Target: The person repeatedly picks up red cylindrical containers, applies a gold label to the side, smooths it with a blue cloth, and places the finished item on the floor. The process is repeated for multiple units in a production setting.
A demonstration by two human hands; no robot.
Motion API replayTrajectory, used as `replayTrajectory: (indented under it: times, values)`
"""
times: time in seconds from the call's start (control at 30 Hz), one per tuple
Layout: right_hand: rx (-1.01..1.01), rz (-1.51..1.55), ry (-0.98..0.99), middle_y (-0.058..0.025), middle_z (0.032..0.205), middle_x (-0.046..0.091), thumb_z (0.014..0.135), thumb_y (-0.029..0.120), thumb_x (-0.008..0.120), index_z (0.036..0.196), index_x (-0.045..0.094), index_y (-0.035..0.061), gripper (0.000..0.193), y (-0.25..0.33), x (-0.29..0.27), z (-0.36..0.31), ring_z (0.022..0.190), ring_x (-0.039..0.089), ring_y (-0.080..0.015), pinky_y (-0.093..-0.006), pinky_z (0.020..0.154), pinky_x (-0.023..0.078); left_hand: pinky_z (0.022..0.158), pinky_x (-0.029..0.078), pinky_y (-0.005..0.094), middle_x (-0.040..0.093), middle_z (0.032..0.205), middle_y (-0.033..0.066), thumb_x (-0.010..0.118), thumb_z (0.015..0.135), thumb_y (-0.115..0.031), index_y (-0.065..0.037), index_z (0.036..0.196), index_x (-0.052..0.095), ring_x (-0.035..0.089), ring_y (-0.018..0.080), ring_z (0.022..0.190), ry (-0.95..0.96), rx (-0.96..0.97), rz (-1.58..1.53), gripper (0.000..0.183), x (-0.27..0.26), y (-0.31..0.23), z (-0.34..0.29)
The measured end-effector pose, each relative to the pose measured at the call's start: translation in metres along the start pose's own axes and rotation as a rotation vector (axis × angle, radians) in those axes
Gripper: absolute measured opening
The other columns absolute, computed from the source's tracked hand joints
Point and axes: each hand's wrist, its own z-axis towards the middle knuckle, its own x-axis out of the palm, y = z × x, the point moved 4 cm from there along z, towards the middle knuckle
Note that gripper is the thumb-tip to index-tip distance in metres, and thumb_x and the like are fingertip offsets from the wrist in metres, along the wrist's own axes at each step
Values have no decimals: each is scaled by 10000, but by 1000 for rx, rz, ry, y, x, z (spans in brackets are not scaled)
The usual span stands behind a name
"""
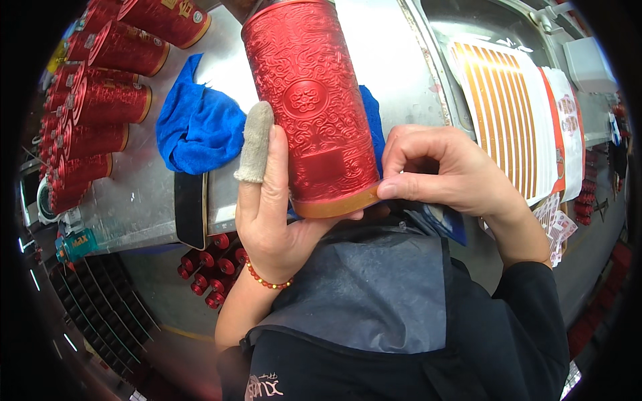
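A shiny red cylinder [313,100] with embossed scrollwork and a round emblem lies tilted in front of me, its far end running out of the picture at the top. Around its near rim runs a gold adhesive strip [334,203]. My left hand [274,200] grips the cylinder from the left and below. A pale cloth finger cover [255,144] sits on one of its fingers, and the far fingers are hidden underneath. At the rim's right side my right hand [435,170] pinches the gold strip between thumb and forefinger.
Blue cloths [200,120] lie on the metal table [394,53] beside and behind the cylinder. Red cylinders [110,100] stand in rows at the left. A sheet of gold strips [501,113] lies at the right. Below the table are small red parts [212,267].
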Motion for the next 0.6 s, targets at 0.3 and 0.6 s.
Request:
replayTrajectory:
  times: [0.3, 0.6]
  values:
    - [-23, -128, -30, -4, 870, 604, 914, 142, 812, 848, 678, 12, 198, -3, -2, 0, 825, 562, -106, -269, 746, 439, 1150, 434, 451, 459, 1527, 337, 966, 678, -384, 130, 1544, 361, 511, 457, 1390, 50, -144, -125, 1175, 4, 17, -22]
    - [76, -100, -36, 26, 845, 584, 934, 162, 802, 870, 666, 27, 202, -11, -1, -2, 776, 530, -59, -232, 697, 437, 1204, 348, 432, 254, 1638, 248, 865, 850, -302, 101, 1626, 120, 399, 345, 1479, 99, -378, -740, 1149, 8, 13, -22]
